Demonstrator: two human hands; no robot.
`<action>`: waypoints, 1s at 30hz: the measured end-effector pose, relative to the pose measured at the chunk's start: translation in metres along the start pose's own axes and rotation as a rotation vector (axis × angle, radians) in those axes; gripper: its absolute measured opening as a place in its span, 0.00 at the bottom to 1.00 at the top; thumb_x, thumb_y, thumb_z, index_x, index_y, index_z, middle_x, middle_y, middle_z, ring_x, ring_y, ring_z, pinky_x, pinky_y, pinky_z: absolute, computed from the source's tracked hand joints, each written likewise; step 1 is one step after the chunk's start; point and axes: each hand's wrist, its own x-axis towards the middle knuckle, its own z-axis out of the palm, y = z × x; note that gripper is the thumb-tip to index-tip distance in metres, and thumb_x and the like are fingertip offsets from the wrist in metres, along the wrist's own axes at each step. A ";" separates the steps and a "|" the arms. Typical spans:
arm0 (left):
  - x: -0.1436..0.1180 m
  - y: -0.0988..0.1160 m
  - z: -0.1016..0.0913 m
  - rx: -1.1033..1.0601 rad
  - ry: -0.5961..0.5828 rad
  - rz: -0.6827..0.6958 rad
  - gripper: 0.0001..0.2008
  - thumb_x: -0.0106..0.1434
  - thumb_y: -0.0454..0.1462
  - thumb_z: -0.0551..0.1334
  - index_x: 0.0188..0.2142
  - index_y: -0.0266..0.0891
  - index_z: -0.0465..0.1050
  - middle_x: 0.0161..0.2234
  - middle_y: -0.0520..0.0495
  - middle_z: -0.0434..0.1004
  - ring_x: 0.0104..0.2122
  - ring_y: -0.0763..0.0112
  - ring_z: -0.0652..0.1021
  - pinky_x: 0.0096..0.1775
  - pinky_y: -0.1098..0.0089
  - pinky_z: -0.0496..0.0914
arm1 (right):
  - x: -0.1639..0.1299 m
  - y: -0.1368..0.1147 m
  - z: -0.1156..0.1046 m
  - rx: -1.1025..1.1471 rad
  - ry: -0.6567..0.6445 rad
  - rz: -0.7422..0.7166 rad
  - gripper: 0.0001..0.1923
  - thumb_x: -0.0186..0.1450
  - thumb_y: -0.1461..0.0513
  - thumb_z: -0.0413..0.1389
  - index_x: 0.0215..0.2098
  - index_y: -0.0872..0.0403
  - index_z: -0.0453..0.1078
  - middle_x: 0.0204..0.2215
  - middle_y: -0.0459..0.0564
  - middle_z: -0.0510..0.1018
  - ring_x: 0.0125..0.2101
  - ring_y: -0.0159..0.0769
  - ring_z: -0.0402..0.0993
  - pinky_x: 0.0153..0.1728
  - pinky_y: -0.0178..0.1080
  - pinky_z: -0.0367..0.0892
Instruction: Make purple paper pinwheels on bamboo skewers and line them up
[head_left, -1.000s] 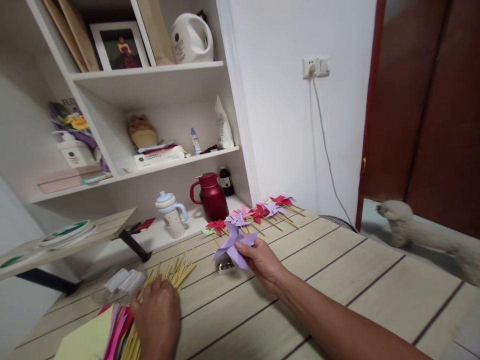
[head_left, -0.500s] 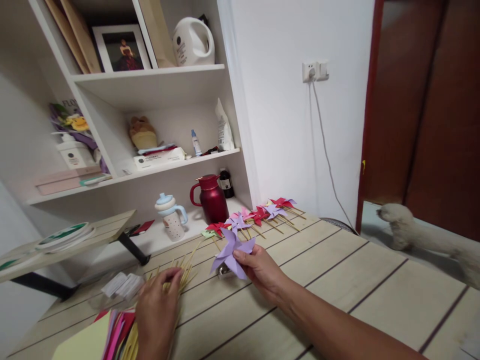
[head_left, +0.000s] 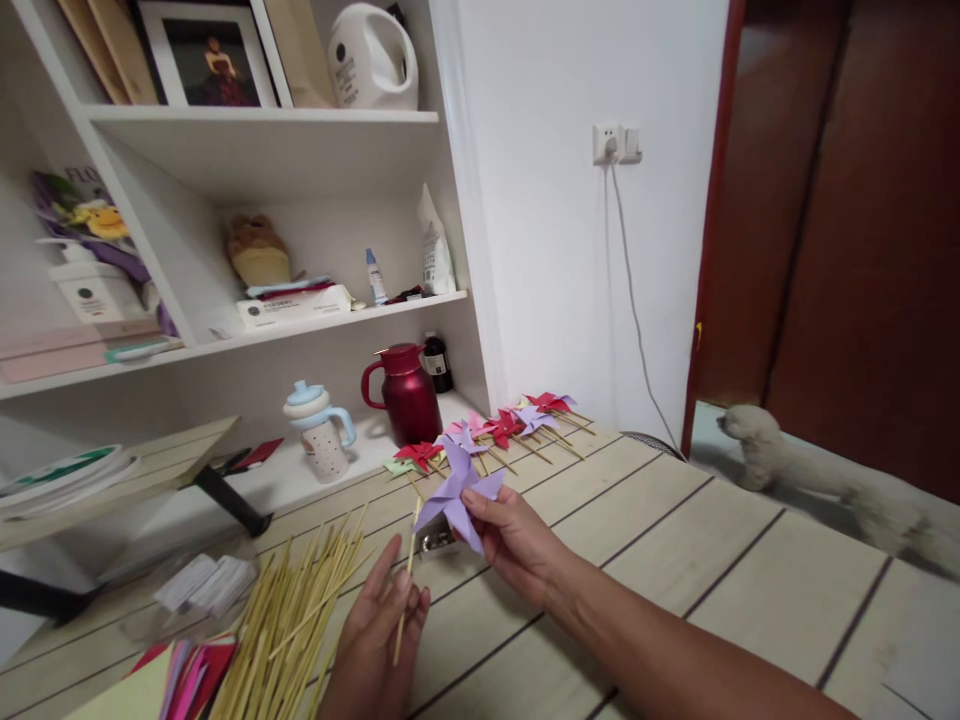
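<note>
My right hand (head_left: pixel 514 545) pinches a purple paper pinwheel head (head_left: pixel 455 493) above the wooden table (head_left: pixel 675 560). Between thumb and fingers, my left hand (head_left: pixel 382 630) holds one thin bamboo stick (head_left: pixel 406 577) upright, its top close under the pinwheel head. A pile of loose bamboo sticks (head_left: pixel 289 610) lies just left of my left hand. A row of finished red, pink and purple pinwheels on sticks (head_left: pixel 499 428) lies along the far table edge.
Coloured paper sheets (head_left: pixel 176 680) sit at the near left corner, white slips (head_left: pixel 206 582) behind them. A red jug (head_left: pixel 405 395) and a dotted cup (head_left: pixel 319 432) stand on the low shelf. A small metal object (head_left: pixel 431 541) lies under the pinwheel. A white dog (head_left: pixel 817 480) stands by the door.
My left hand has left the stick pile, lifted one stick out and turned palm up toward the pinwheel head. My right hand stayed nearly in place.
</note>
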 end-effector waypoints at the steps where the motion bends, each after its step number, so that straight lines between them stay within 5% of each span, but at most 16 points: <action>1: 0.000 -0.001 0.000 -0.015 -0.020 -0.016 0.21 0.55 0.28 0.68 0.49 0.42 0.77 0.44 0.47 0.80 0.33 0.77 0.79 0.44 0.72 0.75 | 0.000 0.000 -0.001 0.002 0.004 0.003 0.16 0.49 0.61 0.73 0.32 0.57 0.77 0.23 0.44 0.81 0.24 0.29 0.74 0.32 0.33 0.69; 8: 0.004 -0.003 -0.013 -0.010 -0.174 -0.035 0.20 0.48 0.36 0.74 0.43 0.42 0.82 0.48 0.44 0.81 0.39 0.68 0.81 0.46 0.70 0.75 | -0.001 0.002 -0.001 0.020 0.011 0.028 0.13 0.51 0.63 0.72 0.32 0.58 0.76 0.25 0.46 0.82 0.24 0.29 0.76 0.30 0.31 0.71; 14: 0.012 -0.006 -0.019 -0.171 -0.174 -0.006 0.25 0.37 0.31 0.78 0.38 0.39 0.83 0.31 0.48 0.81 0.33 0.71 0.81 0.43 0.74 0.76 | 0.003 0.000 -0.004 0.061 0.036 0.021 0.13 0.53 0.63 0.71 0.33 0.56 0.74 0.26 0.45 0.82 0.23 0.29 0.75 0.30 0.33 0.71; 17: 0.007 -0.008 -0.010 -0.208 -0.090 -0.060 0.17 0.48 0.25 0.69 0.39 0.36 0.81 0.27 0.49 0.78 0.28 0.75 0.79 0.39 0.75 0.77 | 0.003 0.001 -0.005 0.074 0.045 0.030 0.13 0.53 0.62 0.71 0.32 0.56 0.74 0.25 0.44 0.81 0.22 0.29 0.74 0.30 0.33 0.71; 21: -0.004 -0.008 0.001 -0.149 0.114 -0.212 0.25 0.53 0.17 0.54 0.47 0.31 0.73 0.20 0.54 0.71 0.17 0.82 0.72 0.26 0.79 0.73 | -0.001 0.006 -0.002 0.069 0.042 0.044 0.12 0.54 0.62 0.71 0.32 0.57 0.74 0.24 0.44 0.80 0.22 0.27 0.73 0.28 0.32 0.70; 25: -0.007 -0.007 0.001 -0.085 0.136 -0.164 0.30 0.56 0.18 0.53 0.57 0.32 0.63 0.23 0.54 0.72 0.20 0.81 0.75 0.30 0.78 0.73 | -0.004 0.009 0.000 0.049 0.034 0.058 0.11 0.56 0.63 0.70 0.32 0.58 0.74 0.24 0.45 0.80 0.22 0.28 0.73 0.28 0.32 0.69; 30: -0.007 -0.012 0.000 0.136 0.086 -0.077 0.21 0.57 0.25 0.59 0.51 0.32 0.67 0.30 0.46 0.77 0.27 0.73 0.79 0.33 0.69 0.75 | -0.003 0.008 -0.004 0.034 0.033 0.058 0.11 0.55 0.62 0.70 0.32 0.57 0.74 0.25 0.45 0.80 0.22 0.28 0.72 0.28 0.33 0.68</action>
